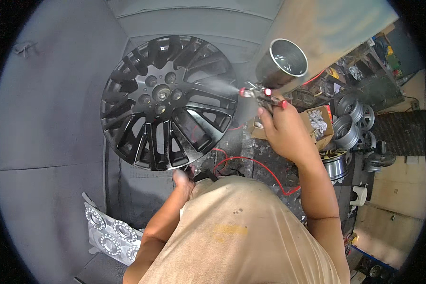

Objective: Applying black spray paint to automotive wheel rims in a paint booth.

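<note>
A black multi-spoke car wheel rim [162, 93] faces me at the centre left, its lower spokes shinier than the upper ones. My right hand [287, 131] is closed round a spray gun [260, 94] with red-ended knobs. On top of the gun sits a metal paint cup [271, 71], tilted, with its mouth uncovered. A pale mist spreads from the nozzle leftward onto the rim's right-hand spokes. Below the rim's near edge is my left hand [183, 178], its fingers curled and partly hidden by the rim. What they hold there is hidden.
A red hose [255, 161] loops across the dark floor. Several silver wheel rims [346, 131] and a cardboard box [324, 142] with crumpled material stand at right, before a cluttered shelf [369, 71]. A silver sheet with round parts [110, 233] lies lower left. Grey walls [57, 104] enclose the left.
</note>
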`<act>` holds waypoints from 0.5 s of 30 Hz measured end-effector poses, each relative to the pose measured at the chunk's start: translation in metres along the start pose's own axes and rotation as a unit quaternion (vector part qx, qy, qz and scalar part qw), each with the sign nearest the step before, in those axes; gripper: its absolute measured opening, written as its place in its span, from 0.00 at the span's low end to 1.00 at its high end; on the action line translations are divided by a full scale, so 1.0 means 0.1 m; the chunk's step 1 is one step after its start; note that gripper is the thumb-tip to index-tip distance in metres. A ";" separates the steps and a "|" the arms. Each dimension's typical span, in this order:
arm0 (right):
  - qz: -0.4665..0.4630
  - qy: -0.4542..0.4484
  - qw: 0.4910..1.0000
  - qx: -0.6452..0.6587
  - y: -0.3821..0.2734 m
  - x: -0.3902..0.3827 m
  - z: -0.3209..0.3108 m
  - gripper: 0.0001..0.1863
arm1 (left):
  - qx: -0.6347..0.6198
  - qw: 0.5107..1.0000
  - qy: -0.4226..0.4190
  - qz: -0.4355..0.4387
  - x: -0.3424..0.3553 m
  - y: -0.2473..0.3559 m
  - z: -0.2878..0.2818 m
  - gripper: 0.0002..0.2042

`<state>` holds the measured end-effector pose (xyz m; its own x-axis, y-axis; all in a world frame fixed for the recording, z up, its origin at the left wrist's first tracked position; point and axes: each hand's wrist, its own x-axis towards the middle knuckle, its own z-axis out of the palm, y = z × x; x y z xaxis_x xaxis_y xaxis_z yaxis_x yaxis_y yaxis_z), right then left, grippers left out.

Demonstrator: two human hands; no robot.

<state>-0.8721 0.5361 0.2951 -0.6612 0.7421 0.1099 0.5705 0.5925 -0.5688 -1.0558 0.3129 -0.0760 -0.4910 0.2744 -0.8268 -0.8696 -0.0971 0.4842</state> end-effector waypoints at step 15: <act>-0.003 0.030 0.999 -0.016 0.15 0.18 0.11 0.13 | 0.026 0.997 0.031 0.064 0.34 0.45 -0.28 0.12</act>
<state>-0.8805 0.5551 0.2799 -0.6348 0.7553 0.1628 0.5820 0.6061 -0.5422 -1.1130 0.2908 -0.0906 -0.6021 0.2034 -0.7721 -0.7960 -0.0775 0.6003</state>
